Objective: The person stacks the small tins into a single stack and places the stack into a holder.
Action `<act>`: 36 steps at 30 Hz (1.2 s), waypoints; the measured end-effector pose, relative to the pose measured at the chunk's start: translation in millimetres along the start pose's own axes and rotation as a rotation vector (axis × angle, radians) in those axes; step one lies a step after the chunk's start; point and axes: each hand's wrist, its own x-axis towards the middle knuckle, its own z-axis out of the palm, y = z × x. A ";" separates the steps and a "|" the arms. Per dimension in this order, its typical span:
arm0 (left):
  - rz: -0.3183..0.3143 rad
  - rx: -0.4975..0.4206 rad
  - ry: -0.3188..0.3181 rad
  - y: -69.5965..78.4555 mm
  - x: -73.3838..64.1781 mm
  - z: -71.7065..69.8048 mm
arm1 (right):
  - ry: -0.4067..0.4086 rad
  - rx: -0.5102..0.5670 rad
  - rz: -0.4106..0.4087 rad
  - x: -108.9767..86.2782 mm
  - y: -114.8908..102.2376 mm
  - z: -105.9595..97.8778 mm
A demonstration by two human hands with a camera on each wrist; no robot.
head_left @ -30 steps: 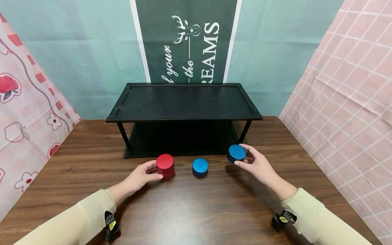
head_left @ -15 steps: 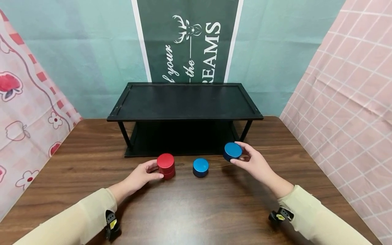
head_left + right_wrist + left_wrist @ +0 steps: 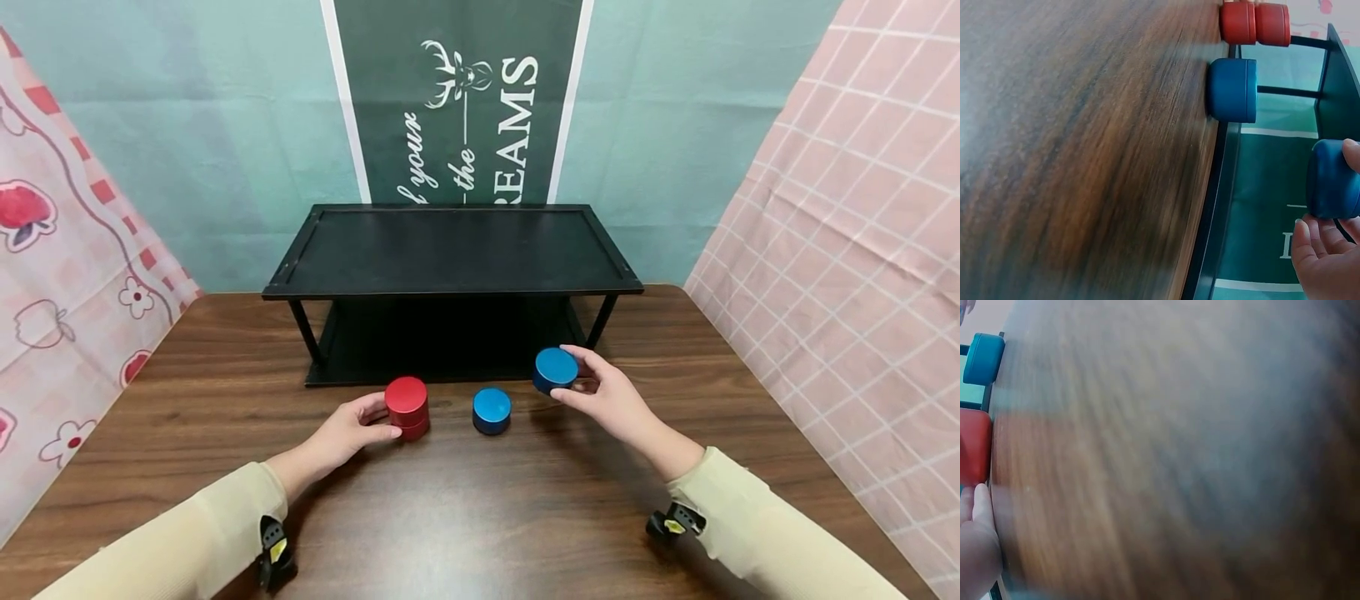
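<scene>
Two red round tins [image 3: 407, 400] are stacked on the table, the upper set slightly off the lower. My left hand [image 3: 335, 435] holds the stack from its left side, thumb low at the front and fingers behind. Between the thumb and fingers of my right hand [image 3: 618, 405] is a blue round tin [image 3: 556, 371], lifted level above the table, as the right wrist view of the held tin [image 3: 1334, 181] also shows. A second blue round tin [image 3: 491, 412] stands on the table between the hands, just right of the red stack.
Behind the tins stands a low black two-tier rack [image 3: 453, 250], its lower shelf close to them. The brown wooden table [image 3: 480, 517] stretches toward me. Pink cloths hang at both sides, and a green cloth [image 3: 225, 167] hangs behind.
My right hand has carried its blue tin leftward, closer to the blue tin on the table. The left hand and the red stack have stayed in place.
</scene>
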 end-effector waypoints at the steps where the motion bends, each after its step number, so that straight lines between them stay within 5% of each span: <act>1: 0.003 0.002 0.002 0.0 0.4 0.0 | 0.000 0.004 -0.001 0.5 -0.8 0.3; 27: -0.008 0.019 0.014 -0.7 -2.6 0.5 | -0.064 0.014 -0.046 14.8 -17.5 22.4; 36: 0.002 0.037 0.010 0.2 -0.6 -0.6 | -0.069 -0.015 -0.052 9.2 -53.9 20.9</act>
